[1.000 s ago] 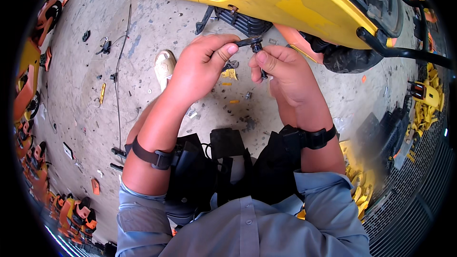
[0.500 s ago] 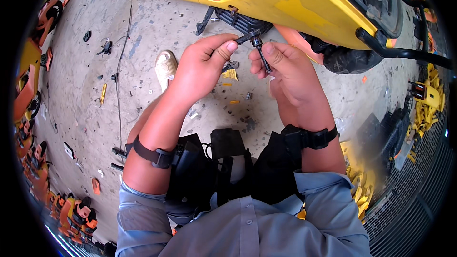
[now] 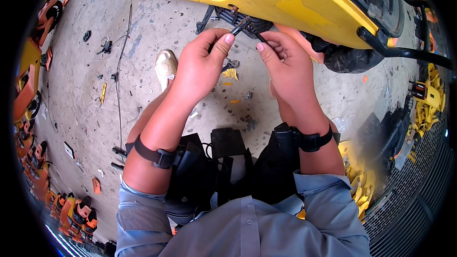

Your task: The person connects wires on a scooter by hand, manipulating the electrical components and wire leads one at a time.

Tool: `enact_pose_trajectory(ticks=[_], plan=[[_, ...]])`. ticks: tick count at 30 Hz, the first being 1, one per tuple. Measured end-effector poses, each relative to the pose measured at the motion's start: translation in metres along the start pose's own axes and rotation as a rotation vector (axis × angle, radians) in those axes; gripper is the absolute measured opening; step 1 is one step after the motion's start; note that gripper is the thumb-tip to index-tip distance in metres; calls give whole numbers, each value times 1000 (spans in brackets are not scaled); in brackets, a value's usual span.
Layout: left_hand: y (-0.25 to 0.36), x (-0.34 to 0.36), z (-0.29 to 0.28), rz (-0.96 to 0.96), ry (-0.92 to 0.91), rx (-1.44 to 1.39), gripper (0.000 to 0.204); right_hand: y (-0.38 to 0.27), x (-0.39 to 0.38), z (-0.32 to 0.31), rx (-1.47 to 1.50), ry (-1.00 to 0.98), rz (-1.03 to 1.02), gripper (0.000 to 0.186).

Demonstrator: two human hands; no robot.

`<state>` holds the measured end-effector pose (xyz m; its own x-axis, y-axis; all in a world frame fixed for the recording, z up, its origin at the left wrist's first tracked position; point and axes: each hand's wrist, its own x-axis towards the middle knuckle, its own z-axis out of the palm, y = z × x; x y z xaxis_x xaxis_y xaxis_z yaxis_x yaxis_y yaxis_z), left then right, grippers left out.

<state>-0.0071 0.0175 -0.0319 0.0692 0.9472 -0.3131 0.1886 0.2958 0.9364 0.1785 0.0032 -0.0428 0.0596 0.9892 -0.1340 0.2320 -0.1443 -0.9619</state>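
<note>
My left hand (image 3: 199,62) is closed round the handle of a dark ratchet wrench (image 3: 240,25), its head pointing up and away from me. My right hand (image 3: 291,64) pinches a slim dark socket extension (image 3: 260,37) between thumb and fingers. The two tools meet or nearly meet at the ratchet's head; whether they are joined I cannot tell. Just beyond them is a black ribbed footrest (image 3: 245,20), low on an orange and yellow vehicle body (image 3: 295,9).
A black tubular bar (image 3: 404,52) juts from the vehicle at the right. Small parts, a yellow scrap (image 3: 230,74) and a cable (image 3: 119,100) lie on the stained concrete floor. Orange parts (image 3: 76,214) line the left side; yellow parts (image 3: 362,185) are piled at the right.
The ratchet's head has swung up and away from me. My right hand has turned, tilting the extension from hanging downward to pointing up-left toward the ratchet.
</note>
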Motion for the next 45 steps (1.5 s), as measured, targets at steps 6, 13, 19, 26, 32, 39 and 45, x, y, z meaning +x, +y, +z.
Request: enact_pose_trajectory(ticks=[6,13,19,26,32,39,45], plan=[[-8,1,-2,-12,-25,-67,31,-6,3,-5,65,-113,151,24],[-10,0,-1,3,-48,-94,31,-8,13,-30,772,-440,589,26],[-8,0,-2,-30,-49,-78,31,-1,0,8,90,20,41,27],[-11,0,-1,-25,-75,-95,32,-11,6,-15,501,-231,506,28],[-5,0,4,-40,-70,-75,31,2,1,13,0,132,-26,31],[-11,0,17,-81,-72,-99,34,-11,5,-1,169,16,346,23],[-12,4,19,-114,-73,-54,34,6,3,9,-203,186,-62,26]])
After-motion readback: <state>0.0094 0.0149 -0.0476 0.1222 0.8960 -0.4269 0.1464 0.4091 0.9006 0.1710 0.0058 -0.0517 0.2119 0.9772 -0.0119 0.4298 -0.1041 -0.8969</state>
